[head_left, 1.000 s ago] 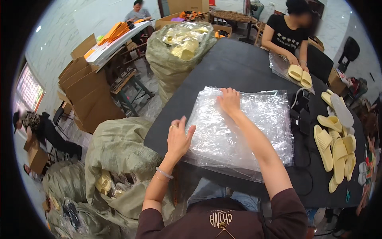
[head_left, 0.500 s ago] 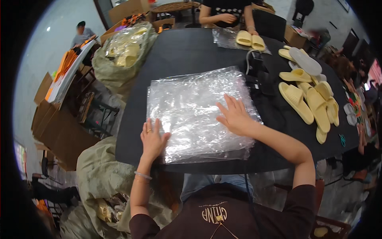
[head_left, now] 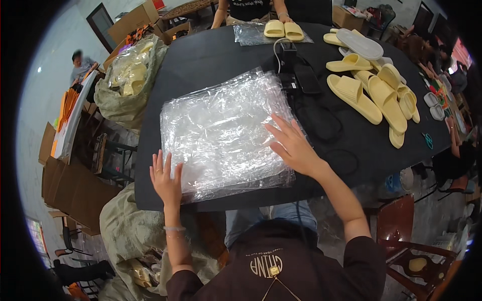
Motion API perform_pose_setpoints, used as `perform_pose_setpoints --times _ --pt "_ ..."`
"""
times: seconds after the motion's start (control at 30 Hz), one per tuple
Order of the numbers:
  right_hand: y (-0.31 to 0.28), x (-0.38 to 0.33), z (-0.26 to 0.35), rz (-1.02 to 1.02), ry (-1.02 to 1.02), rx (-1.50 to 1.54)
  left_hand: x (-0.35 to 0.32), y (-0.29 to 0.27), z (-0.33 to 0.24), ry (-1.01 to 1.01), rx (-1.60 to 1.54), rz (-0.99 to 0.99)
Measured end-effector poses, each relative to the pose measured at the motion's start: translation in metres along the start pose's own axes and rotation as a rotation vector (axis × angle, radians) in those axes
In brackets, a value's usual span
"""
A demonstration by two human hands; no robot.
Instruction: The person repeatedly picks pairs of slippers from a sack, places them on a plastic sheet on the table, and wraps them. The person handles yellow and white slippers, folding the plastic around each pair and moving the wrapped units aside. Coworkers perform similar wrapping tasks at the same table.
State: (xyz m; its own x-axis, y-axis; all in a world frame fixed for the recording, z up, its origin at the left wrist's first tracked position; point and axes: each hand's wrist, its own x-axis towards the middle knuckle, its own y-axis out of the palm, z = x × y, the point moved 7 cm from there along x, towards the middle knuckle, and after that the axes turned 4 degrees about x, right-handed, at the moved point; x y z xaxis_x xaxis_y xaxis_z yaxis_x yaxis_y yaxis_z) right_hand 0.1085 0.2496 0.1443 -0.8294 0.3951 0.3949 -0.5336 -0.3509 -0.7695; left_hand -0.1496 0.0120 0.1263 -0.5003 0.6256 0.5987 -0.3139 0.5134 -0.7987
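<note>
A stack of clear plastic bags (head_left: 221,133) lies on the black table in front of me, shiny and slightly fanned at the edges. My left hand (head_left: 167,180) is at the stack's near left edge, fingers apart and pointing away from me; a ring is on one finger. Over the right side of the stack is my right hand (head_left: 292,146), its fingers spread. Neither hand grips anything. Whether the palms press on the plastic or hover just above it, I cannot tell.
Pale yellow slippers (head_left: 384,98) lie heaped at the right, with grey soles (head_left: 360,44) and teal scissors (head_left: 427,141) nearby. A black phone (head_left: 307,79) and cables lie behind the stack. Across the table, a person's hand (head_left: 285,18) touches a slipper pair (head_left: 284,30). Filled sacks (head_left: 128,83) stand left.
My view has shifted, so the table appears further left and tilted. My left hand has moved to the stack's edge; both hands stay spread. The person opposite has lowered one arm.
</note>
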Motion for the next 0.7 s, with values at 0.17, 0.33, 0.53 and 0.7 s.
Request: perform_pose_setpoints --times 0.17,0.33,0.53,0.7 --pt "-0.097 -0.078 0.030 -0.420 0.150 -0.167 -0.019 -0.079 -0.075 0.066 -0.239 -0.218" --pt "-0.119 -0.125 -0.009 -0.437 0.351 -0.288 -0.071 -0.040 -0.181 -0.087 -1.188 0.680" --pt "-0.114 -0.156 -0.015 -0.445 0.411 -0.066 -0.101 0.002 -0.268 -0.429 -1.849 1.469" --pt "-0.107 -0.186 0.012 -0.232 0.427 0.027 -0.098 -0.007 -0.252 -0.333 -1.794 1.566"
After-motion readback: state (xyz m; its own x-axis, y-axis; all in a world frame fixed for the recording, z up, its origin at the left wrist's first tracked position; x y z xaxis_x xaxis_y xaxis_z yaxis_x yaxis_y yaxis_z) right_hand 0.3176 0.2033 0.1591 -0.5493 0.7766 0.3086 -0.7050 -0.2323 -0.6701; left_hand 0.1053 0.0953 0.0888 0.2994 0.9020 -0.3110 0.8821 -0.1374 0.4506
